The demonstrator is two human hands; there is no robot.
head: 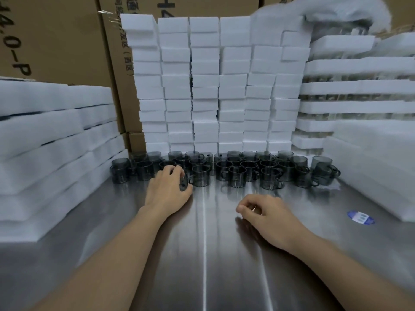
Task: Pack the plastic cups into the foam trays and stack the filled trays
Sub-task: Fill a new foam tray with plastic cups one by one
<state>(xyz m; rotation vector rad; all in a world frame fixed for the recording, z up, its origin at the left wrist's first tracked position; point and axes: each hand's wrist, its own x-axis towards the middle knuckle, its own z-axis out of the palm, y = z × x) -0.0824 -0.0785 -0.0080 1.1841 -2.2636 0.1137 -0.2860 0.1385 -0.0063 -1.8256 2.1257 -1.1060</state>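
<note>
While left hand [167, 192] curls fingers round one grey cup [184, 184] on the desk [206, 265], right hand [268, 215] right of that cup, fingers loosely curled, holding nothing.

Just the one view here, worn on the person's head. It looks forward and down over the steel bench [202, 254] from close in, with the left hand [168, 191] and right hand [267, 214] reaching in from the bottom edge. Plastic cups [235, 176] sit mid-frame, the wall of foam blocks [213, 86] dead ahead. The lens is wide-angle, and straight lines lean at the sides.
</note>
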